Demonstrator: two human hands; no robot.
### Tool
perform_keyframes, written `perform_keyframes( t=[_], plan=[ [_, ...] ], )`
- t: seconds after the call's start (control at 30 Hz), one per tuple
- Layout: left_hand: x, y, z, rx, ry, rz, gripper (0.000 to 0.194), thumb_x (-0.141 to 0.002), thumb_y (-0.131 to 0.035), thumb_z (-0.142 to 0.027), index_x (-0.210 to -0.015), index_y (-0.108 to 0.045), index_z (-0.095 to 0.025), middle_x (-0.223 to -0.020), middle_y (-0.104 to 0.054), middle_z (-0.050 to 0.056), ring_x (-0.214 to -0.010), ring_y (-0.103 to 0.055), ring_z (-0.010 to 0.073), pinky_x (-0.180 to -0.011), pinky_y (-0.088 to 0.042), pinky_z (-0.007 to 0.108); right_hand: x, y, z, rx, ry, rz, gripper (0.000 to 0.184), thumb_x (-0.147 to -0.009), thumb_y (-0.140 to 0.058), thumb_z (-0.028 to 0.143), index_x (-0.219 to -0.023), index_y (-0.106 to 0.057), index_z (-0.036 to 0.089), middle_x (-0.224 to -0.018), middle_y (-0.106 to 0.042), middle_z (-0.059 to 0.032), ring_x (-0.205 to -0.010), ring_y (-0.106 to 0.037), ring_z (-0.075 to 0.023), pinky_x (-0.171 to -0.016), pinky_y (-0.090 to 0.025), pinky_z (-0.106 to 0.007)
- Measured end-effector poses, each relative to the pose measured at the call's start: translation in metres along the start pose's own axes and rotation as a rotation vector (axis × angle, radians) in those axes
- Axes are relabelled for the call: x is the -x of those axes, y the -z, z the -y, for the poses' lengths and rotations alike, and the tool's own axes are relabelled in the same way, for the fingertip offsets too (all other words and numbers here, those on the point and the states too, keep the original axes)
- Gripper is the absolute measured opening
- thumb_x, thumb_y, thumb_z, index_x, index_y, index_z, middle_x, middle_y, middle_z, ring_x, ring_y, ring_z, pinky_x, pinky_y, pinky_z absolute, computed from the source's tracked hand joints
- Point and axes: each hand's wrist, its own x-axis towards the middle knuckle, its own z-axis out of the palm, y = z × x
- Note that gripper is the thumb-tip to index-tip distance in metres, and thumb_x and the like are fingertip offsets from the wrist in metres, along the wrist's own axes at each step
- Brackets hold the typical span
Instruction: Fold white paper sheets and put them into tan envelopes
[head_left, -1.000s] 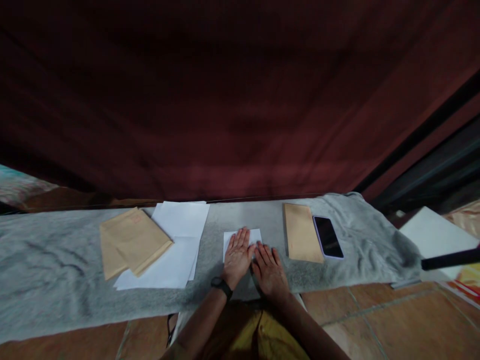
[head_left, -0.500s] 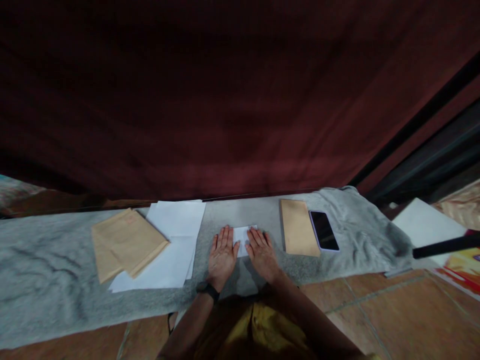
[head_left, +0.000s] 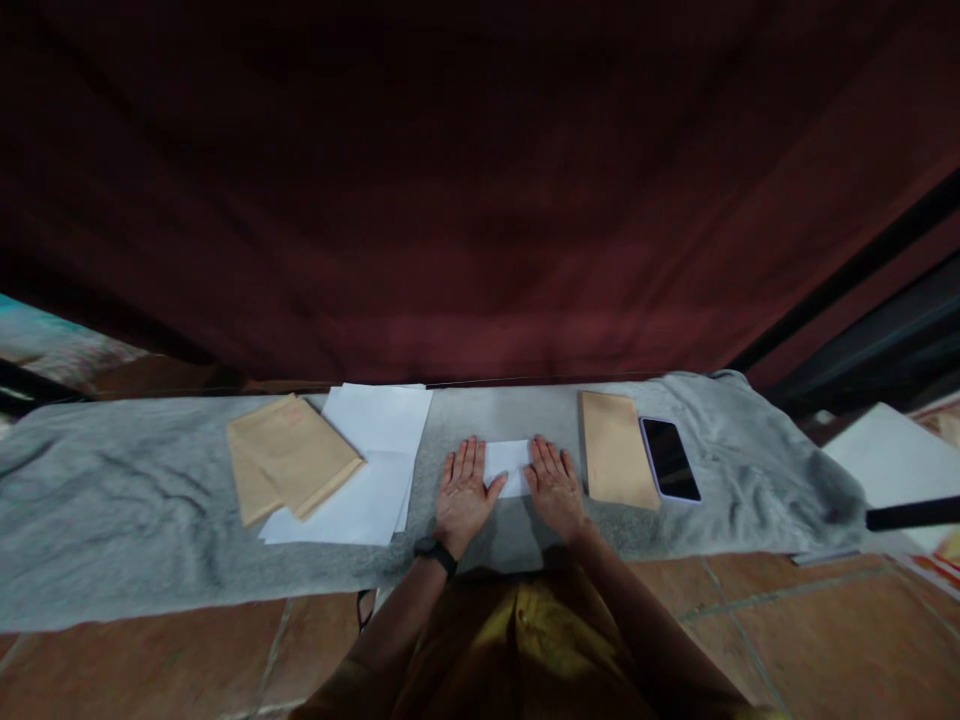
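Note:
A small white folded paper (head_left: 508,462) lies flat on the grey cloth in front of me. My left hand (head_left: 463,500) rests flat at its left edge, fingers stretched out and thumb reaching onto the paper. At the right edge lies my right hand (head_left: 555,492), also flat with fingers extended. Both palms face down, and parts of the paper's sides are hidden beneath them. Left of my hands are white paper sheets (head_left: 375,480), partly covered by brown envelopes (head_left: 292,455). On the right is another brown envelope (head_left: 616,450).
A phone (head_left: 670,460) with a light purple edge lies beside the right envelope. Grey cloth (head_left: 135,500) covers the long, narrow surface. Behind it hangs a dark red curtain (head_left: 480,250). A black bar (head_left: 911,513) juts in at the right, above tiled floor (head_left: 847,620).
My right hand has slid outward to the right, so more of the white paper shows between my hands. The whole view has shifted slightly.

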Motion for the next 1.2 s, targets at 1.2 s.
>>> perform_keyframes(
  t=[1.2],
  plan=[
    [-0.007, 0.011, 0.005, 0.034, 0.036, 0.072, 0.053, -0.103, -0.031, -0.035, -0.152, -0.045, -0.019, -0.158, -0.047, 0.012, -0.147, -0.038, 0.0279, -0.121, -0.025, 0.053, 0.049, 0.026, 0.015, -0.073, 0.021, 0.046, 0.058, -0.105, -0.041, 0.037, -0.156, -0.038, 0.01, -0.159, -0.042, -0.0149, -0.144, -0.041, -0.0316, -0.121, -0.026, -0.05]
  ],
)
